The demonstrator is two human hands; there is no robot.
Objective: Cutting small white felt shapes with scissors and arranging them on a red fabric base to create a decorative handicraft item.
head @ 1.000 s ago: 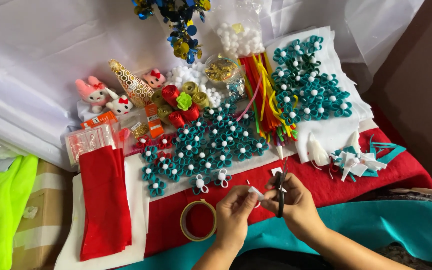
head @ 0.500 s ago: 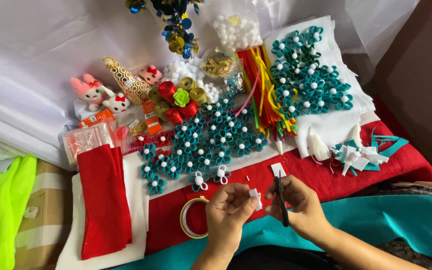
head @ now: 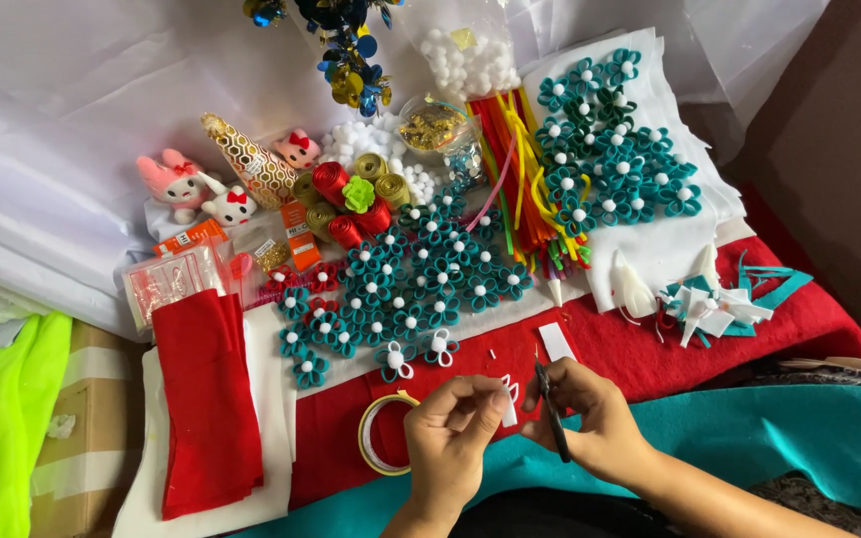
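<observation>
My left hand (head: 452, 443) pinches a small white folded strip (head: 508, 401) between thumb and fingers, low in the middle of the view. My right hand (head: 590, 423) sits just to its right and holds slim black scissors (head: 552, 412), their tips pointing up beside the strip. Both hands hover over red felt (head: 640, 354) and teal felt (head: 749, 433). A roll of tape (head: 381, 433) lies just left of my left hand. A loose white strip (head: 556, 342) rests on the red felt above my right hand.
Several teal felt flowers with white centres (head: 421, 279) cover the middle and a white sheet (head: 670, 249) at the right. Ribbon rolls (head: 351, 194), pipe cleaners (head: 520, 169), pom-poms (head: 470, 60), plush toys (head: 191, 184), folded red felt (head: 206, 399), white bows (head: 710, 311) and a neon-green cloth (head: 2, 428) surround them.
The view has shifted slightly. My hands have come a little lower and closer together, and the scissors are tilted more upright beside the white strip.
</observation>
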